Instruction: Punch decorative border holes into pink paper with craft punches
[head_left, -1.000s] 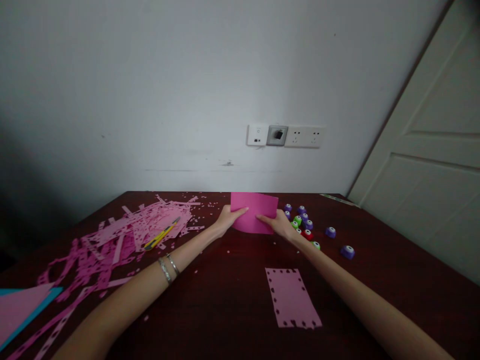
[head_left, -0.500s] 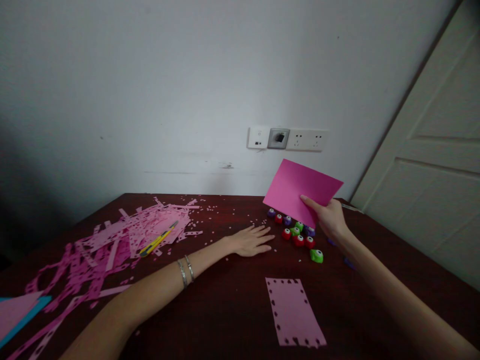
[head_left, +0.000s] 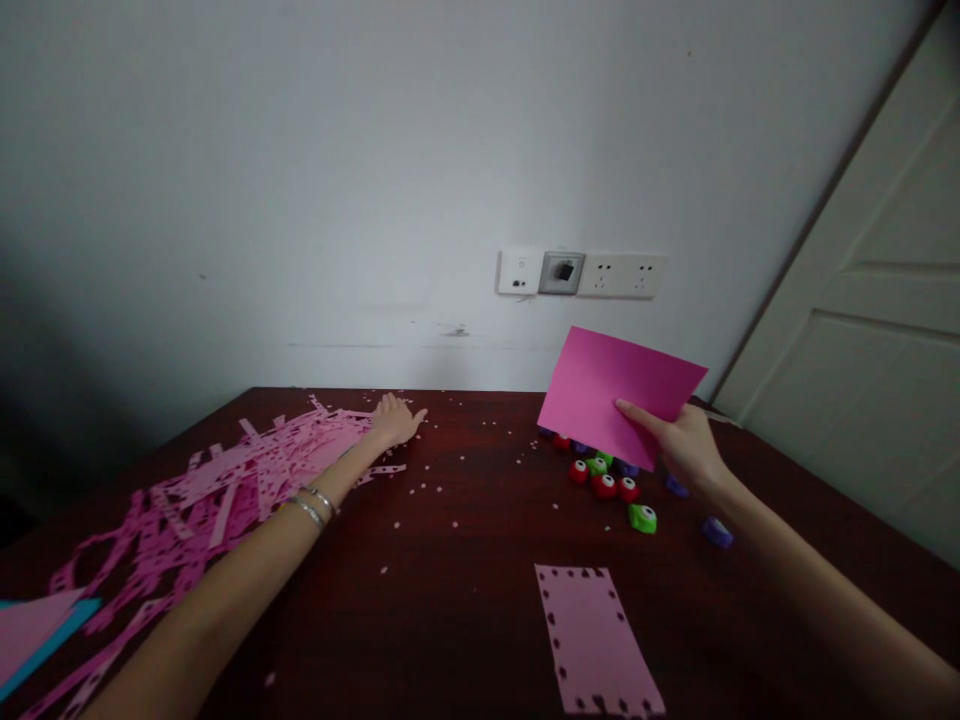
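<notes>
My left hand [head_left: 396, 421] lies palm down with spread fingers at the back of the table, beside the pile of pink paper scraps [head_left: 247, 470]. A bright pink sheet [head_left: 600, 385] is pinched in my right hand [head_left: 686, 440], thumb on top, raised over several small red, green and purple punches [head_left: 604, 486]. Tiny paper bits [head_left: 455, 524] are scattered across the tabletop. Nearer the front lies a light pink card [head_left: 596, 635] with shapes cut along its edges.
A pale wall with sockets [head_left: 619, 276] rises behind the dark red table [head_left: 465, 600]. Pink and blue sheets [head_left: 45, 640] lie at the left front. A white door [head_left: 885, 330] stands at the right.
My left hand has moved from mid-table left and back to the scrap pile, its forearm now covering the yellow cutter. My right hand still holds the pink sheet, slightly further right.
</notes>
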